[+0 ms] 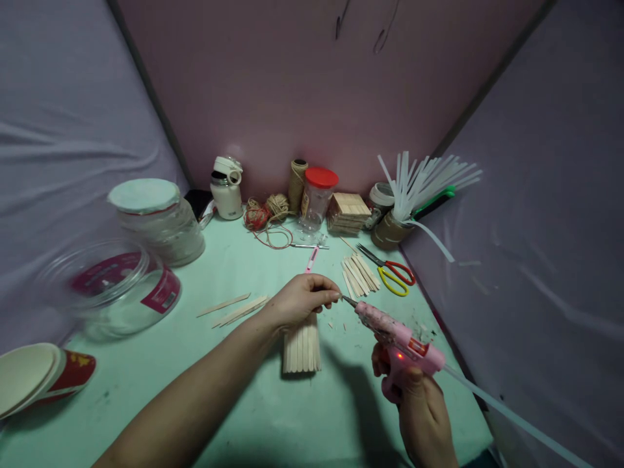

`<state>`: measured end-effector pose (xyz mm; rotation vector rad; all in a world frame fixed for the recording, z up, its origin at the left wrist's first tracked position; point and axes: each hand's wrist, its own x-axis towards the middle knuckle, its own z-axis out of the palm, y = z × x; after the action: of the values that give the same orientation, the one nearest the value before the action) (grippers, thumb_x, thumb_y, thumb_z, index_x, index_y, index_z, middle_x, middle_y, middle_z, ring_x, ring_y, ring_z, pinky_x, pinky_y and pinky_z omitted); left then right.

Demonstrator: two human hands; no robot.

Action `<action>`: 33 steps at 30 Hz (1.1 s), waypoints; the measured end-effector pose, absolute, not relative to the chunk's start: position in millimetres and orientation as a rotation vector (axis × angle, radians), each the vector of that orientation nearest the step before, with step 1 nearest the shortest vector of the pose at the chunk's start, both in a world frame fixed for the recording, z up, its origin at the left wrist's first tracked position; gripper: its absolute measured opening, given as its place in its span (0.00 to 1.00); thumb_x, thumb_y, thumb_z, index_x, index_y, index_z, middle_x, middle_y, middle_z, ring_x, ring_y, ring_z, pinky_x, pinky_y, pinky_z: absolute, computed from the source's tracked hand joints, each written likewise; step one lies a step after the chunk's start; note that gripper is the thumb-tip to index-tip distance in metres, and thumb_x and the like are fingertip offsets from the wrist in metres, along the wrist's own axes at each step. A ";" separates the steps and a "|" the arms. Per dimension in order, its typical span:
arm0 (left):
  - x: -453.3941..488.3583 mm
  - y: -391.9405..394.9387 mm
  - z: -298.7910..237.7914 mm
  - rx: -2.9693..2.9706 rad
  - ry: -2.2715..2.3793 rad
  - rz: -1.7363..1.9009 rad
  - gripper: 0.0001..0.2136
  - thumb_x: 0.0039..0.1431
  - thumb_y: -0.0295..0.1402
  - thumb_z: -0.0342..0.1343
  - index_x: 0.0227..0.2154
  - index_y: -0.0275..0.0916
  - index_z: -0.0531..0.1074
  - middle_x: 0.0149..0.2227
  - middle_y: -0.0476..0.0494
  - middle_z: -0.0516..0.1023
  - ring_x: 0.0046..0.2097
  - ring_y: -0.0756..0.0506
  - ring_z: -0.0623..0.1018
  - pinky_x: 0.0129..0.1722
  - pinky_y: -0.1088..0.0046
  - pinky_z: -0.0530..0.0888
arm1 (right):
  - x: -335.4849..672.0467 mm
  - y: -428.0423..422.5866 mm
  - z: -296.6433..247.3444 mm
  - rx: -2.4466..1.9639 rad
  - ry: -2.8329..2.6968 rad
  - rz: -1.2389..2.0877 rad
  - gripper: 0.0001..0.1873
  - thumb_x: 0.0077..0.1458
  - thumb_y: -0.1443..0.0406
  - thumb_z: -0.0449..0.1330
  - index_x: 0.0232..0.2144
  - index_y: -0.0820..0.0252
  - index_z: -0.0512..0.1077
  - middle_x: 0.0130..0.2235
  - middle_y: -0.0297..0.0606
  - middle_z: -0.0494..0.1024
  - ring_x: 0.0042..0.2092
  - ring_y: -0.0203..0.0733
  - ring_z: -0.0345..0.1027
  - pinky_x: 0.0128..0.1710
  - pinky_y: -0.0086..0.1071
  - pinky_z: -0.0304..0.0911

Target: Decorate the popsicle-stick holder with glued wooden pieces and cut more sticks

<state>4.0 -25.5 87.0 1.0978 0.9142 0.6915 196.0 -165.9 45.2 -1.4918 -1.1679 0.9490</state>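
Note:
My left hand is closed in a pinch just above a panel of wooden craft sticks that lies on the green table. Its fingertips meet the metal tip of a pink glue gun. What they pinch is too small to make out. My right hand grips the glue gun's handle from below, with the nozzle pointing left toward the left fingers. A red light glows on the gun and a white glue stick trails out of its back to the lower right.
Loose craft sticks and red-and-yellow scissors lie beyond the hands. More sticks lie to the left. Clear jars stand at left. A red-lidded jar, twine, a stick stack and a cup of glue sticks line the back.

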 end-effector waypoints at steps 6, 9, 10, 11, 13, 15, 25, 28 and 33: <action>3.4 -25.0 84.0 1.101 0.905 0.692 0.08 0.44 0.35 0.63 0.26 0.36 0.75 0.23 0.51 0.71 0.27 0.52 0.67 0.28 0.75 0.61 | 195.6 -166.0 45.2 -1.490 -1.175 0.945 0.31 0.58 0.42 0.47 0.33 0.63 0.74 0.29 0.42 0.73 0.23 0.35 0.58 0.19 0.29 0.55; 3.1 -25.0 83.4 1.104 0.899 0.700 0.08 0.44 0.35 0.63 0.26 0.36 0.75 0.23 0.50 0.72 0.27 0.52 0.67 0.29 0.75 0.62 | 194.7 -166.1 45.5 -1.479 -1.164 0.953 0.30 0.58 0.43 0.46 0.32 0.63 0.72 0.29 0.41 0.72 0.23 0.35 0.57 0.19 0.29 0.54; 3.1 -25.1 83.4 1.103 0.899 0.702 0.08 0.44 0.35 0.63 0.26 0.36 0.75 0.23 0.50 0.72 0.27 0.52 0.67 0.29 0.75 0.62 | 194.3 -166.1 46.0 -1.478 -1.162 0.956 0.30 0.59 0.43 0.46 0.32 0.62 0.72 0.28 0.41 0.72 0.22 0.34 0.56 0.19 0.29 0.54; 3.1 -25.2 83.6 1.101 0.902 0.701 0.08 0.45 0.35 0.63 0.26 0.36 0.75 0.23 0.50 0.72 0.27 0.52 0.67 0.29 0.75 0.62 | 193.9 -166.2 46.7 -1.477 -1.163 0.962 0.30 0.59 0.43 0.46 0.32 0.62 0.72 0.28 0.40 0.71 0.22 0.34 0.56 0.19 0.29 0.53; 3.2 -25.5 84.2 1.100 0.909 0.695 0.08 0.45 0.35 0.63 0.26 0.36 0.75 0.23 0.50 0.71 0.27 0.52 0.67 0.29 0.75 0.62 | 193.5 -166.3 47.9 -1.477 -1.159 0.971 0.30 0.59 0.42 0.46 0.32 0.62 0.72 0.28 0.40 0.71 0.22 0.34 0.56 0.19 0.29 0.53; 3.3 -25.6 84.9 1.101 0.914 0.691 0.08 0.45 0.35 0.63 0.26 0.37 0.75 0.23 0.50 0.71 0.26 0.52 0.67 0.28 0.75 0.62 | 193.5 -166.3 48.4 -1.479 -1.153 0.969 0.30 0.58 0.42 0.46 0.32 0.62 0.72 0.28 0.40 0.71 0.23 0.35 0.57 0.20 0.29 0.54; 3.3 -24.8 84.7 1.094 0.895 0.695 0.07 0.45 0.35 0.63 0.26 0.36 0.75 0.23 0.51 0.71 0.26 0.53 0.67 0.29 0.75 0.62 | 193.7 -165.7 46.1 -1.488 -1.153 0.965 0.29 0.59 0.44 0.46 0.33 0.62 0.73 0.29 0.41 0.72 0.23 0.36 0.58 0.21 0.29 0.56; 3.3 -25.0 83.6 1.088 0.889 0.703 0.08 0.45 0.35 0.63 0.26 0.36 0.74 0.23 0.51 0.71 0.27 0.53 0.67 0.29 0.75 0.62 | 194.0 -165.7 45.8 -1.482 -1.164 0.959 0.30 0.59 0.44 0.46 0.34 0.63 0.73 0.28 0.41 0.72 0.24 0.37 0.59 0.20 0.29 0.56; 3.6 -25.1 83.1 1.075 0.892 0.728 0.08 0.44 0.35 0.63 0.26 0.36 0.75 0.25 0.50 0.72 0.27 0.52 0.67 0.29 0.75 0.62 | 195.1 -167.3 46.2 -1.509 -1.156 0.977 0.29 0.59 0.43 0.46 0.32 0.62 0.72 0.30 0.42 0.73 0.23 0.36 0.58 0.20 0.29 0.56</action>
<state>3.6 -25.1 83.1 1.0751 0.8924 0.7276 195.1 -167.3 46.2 -1.5088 -1.1565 0.9766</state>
